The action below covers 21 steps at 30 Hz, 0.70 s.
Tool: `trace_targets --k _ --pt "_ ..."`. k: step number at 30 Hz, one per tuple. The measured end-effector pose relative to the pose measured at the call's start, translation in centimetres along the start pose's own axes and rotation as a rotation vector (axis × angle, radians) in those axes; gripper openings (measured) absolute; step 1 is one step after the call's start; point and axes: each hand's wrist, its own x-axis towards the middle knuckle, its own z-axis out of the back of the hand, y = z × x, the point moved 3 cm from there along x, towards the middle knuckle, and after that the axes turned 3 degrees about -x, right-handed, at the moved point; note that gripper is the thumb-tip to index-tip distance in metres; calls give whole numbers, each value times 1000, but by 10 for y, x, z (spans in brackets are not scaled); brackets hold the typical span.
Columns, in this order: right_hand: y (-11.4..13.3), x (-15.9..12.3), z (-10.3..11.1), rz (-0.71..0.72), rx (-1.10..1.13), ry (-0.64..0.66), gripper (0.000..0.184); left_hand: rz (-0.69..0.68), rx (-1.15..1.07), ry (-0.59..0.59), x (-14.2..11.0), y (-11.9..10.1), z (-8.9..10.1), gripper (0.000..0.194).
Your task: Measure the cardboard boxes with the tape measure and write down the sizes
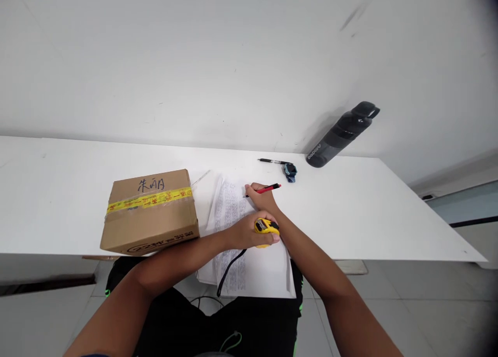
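My left hand (251,231) is wrapped round a yellow and black tape measure (265,227), and its black wrist strap (230,270) dangles over the paper. Just beyond it, my right hand (261,195) grips a red and black pen (268,189), its tip at the sheet. Under both hands lies a stack of white paper (268,274) with columns of handwriting down its left part; the lower end reaches past the table's front edge. A taped cardboard box (151,214) sits to the left, close to my left forearm.
Behind my right hand are a black pen (274,161) and a blue wristwatch (290,172). A dark bottle (338,136) stands farther right by the wall. The white table (350,217) ends on the right above a tiled floor.
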Motion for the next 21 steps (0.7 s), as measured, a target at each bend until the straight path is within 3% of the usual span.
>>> trace_targets --k 4,9,14,21 --pt "2 -1 -1 9 11 1 35 -9 -8 -50 -8 0 3 41" --pt "3 -3 0 7 24 -20 35 27 -13 -6 3 9 -2 38" --pt "4 -2 1 1 31 -21 34 -53 -17 -53 7 8 -1 37" --pt "1 -1 2 -20 36 -48 33 -27 -45 -80 3 7 -1 42"
